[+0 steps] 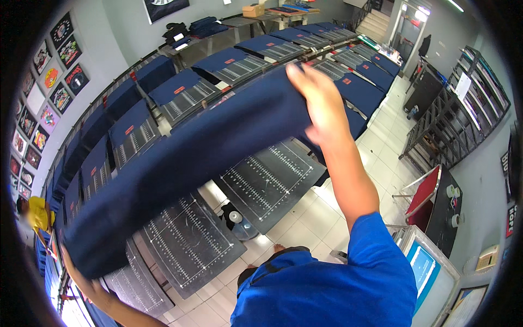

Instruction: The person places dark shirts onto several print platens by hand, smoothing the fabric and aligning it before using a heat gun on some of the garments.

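Note:
A dark navy shirt (185, 147) is stretched in a long band between my hands, slanting from lower left to upper right and slightly blurred. My right hand (320, 101) grips its upper right end, thumb side up. At the lower left end my left hand (75, 270) holds the cloth, its fingers partly hidden by it. Beneath the shirt lie bare black boards with white ruler marks: a right board (272, 182), a middle board (188, 242) and a left board (139, 286). The shirt covers the boards' far ends.
Rows of boards bearing navy shirts (229, 60) with small red patches run behind. A clear container (242, 226) sits between two boards. A metal rack (457, 103), red chair (427, 199) and monitor (422, 267) stand at right. A person in yellow (39, 213) is at far left.

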A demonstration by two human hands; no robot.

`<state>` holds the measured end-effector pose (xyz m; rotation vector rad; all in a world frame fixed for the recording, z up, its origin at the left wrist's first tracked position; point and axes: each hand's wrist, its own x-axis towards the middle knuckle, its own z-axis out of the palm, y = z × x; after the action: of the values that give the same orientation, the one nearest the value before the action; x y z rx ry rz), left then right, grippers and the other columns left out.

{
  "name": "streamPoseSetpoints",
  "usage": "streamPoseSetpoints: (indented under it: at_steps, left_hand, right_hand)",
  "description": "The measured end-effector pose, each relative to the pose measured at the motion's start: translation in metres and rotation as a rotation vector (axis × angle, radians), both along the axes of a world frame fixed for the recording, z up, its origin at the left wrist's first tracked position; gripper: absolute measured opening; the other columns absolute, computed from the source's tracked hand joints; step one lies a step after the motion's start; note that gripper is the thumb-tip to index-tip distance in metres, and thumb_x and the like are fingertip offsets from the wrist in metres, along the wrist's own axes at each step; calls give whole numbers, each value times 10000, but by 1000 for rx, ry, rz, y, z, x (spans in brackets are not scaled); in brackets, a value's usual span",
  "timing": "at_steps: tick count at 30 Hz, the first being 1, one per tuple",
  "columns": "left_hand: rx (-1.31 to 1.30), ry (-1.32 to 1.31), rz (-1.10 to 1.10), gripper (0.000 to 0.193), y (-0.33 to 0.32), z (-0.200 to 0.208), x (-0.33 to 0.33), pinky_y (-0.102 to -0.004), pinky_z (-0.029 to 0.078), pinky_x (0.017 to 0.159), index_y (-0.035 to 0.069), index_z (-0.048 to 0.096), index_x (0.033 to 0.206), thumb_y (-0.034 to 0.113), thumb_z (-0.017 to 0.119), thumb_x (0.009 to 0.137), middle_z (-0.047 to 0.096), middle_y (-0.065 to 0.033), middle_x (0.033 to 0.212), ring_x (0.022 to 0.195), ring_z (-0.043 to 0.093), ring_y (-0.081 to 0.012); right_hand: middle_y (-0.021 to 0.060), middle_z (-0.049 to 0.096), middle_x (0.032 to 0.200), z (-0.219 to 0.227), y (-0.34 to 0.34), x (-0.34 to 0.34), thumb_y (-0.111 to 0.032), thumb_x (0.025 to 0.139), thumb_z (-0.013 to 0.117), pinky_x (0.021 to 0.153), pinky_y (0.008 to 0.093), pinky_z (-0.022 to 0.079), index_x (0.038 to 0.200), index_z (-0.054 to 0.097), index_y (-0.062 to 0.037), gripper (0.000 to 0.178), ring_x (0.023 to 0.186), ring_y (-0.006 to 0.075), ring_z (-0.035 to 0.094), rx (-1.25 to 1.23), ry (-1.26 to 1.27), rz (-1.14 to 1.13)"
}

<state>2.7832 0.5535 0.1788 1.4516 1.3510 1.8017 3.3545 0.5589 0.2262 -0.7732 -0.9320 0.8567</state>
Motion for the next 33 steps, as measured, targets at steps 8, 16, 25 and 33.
streamPoseSetpoints:
  at_steps: [8, 16, 25, 33]
  left_hand:
    - [-930, -319, 15, 547, -106, -224, 15, -394, 364, 1020, 38, 534, 1280, 448, 541, 917, 542, -154, 1287, 1203, 488, -278]
    - [-1223, -61, -55, 417, -175, -348, 75, -356, 450, 881, 77, 555, 1240, 356, 528, 932, 586, -135, 1205, 1042, 579, -258]
    - [-906, 795, 415, 170, -171, -429, 74, -459, 420, 694, -48, 525, 802, 102, 589, 849, 577, -178, 740, 706, 552, -335]
    - [-721, 456, 64, 176, -42, -310, 247, -295, 407, 578, -17, 556, 797, 118, 544, 909, 525, -65, 674, 620, 484, -138]
  right_hand:
    - [35, 669, 918, -237, -82, 40, -240, 940, 584, 769, 262, 481, 1009, 652, 21, 278, 831, 101, 599, -661, -164, 40]
    - [93, 689, 973, -438, -134, 72, -271, 910, 613, 826, 303, 465, 1072, 655, 36, 350, 864, 169, 621, -1090, -201, 77]
    - [271, 378, 1368, -512, -78, 205, -373, 664, 803, 976, 419, 436, 1421, 310, -41, 962, 1193, 429, 455, -1205, -499, -1008]
    - [98, 652, 968, -477, -72, 329, -341, 849, 663, 785, 389, 479, 1008, 628, -31, 350, 903, 264, 607, -1018, -868, -90]
